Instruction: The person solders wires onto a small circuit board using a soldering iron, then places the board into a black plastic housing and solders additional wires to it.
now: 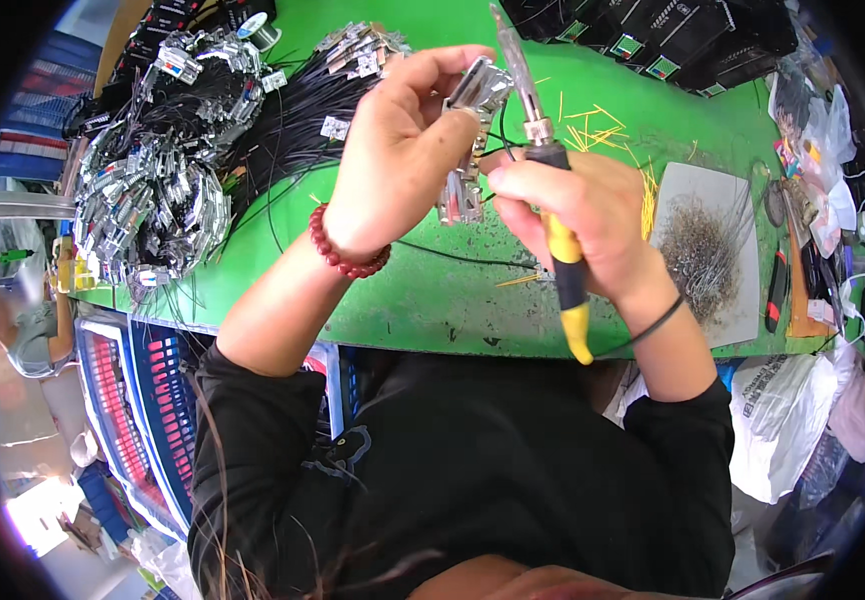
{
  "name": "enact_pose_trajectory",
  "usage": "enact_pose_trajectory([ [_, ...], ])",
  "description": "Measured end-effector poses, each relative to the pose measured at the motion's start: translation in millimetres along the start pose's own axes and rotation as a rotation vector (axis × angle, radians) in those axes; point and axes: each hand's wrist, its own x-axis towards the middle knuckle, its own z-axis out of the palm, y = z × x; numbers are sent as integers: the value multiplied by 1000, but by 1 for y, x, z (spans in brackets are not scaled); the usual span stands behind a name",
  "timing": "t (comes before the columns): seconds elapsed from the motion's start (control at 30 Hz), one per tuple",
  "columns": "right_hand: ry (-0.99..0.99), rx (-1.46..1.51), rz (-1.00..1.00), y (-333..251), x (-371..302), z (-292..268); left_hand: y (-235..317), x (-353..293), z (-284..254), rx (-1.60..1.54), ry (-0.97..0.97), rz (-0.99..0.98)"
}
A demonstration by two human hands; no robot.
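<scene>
My left hand (388,150) is raised over the green table, its thumb and fingers closed on a shiny metal bracket-like part (481,88). Thin black wires (433,250) run from beside this part, one of them across the table. Close on the right, my right hand (608,215) grips a soldering iron (565,245) with a yellow and black handle. The iron's metal shaft points up and away, its tip well above the metal part and apart from it. My right thumb and forefinger come together near a black wire; whether they pinch it I cannot make out.
Heaps of metal parts with black wires (168,190) lie at the left, beside a solder spool (260,33). Yellow sticks (593,130) are scattered behind my right hand. A pale board (743,300) bears a wiry tangle. Black boxes (653,45) stand at the back right; blue crates (158,390) stand lower left.
</scene>
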Motion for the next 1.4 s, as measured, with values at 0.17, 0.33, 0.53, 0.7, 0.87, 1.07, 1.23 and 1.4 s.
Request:
enact_pose_trajectory([
  [0.17,-21,66,123,7,-27,-5,-13,7,-18,-231,86,-96],
  [0.33,-92,-39,382,19,-64,-38,-29,-6,-81,-127,310,50],
  [0.53,-297,-193,511,-18,-99,-5,-87,-75,-114,470,394,-229],
  [0.7,-15,-3,818,-35,-128,34,-89,-81,-117,1175,243,-114],
  [0.87,129,151,821,-33,-136,34,-58,-60,-59,1326,-37,379],
  [1.07,179,370,843,-42,-139,30,-66,-69,42,737,-508,17],
  [1.23,296,289,1056,-48,-158,17,-72,-71,45,652,-425,-17],
  [1.4,215,277,867,-37,-159,22,-75,-73,58,525,-467,81],
])
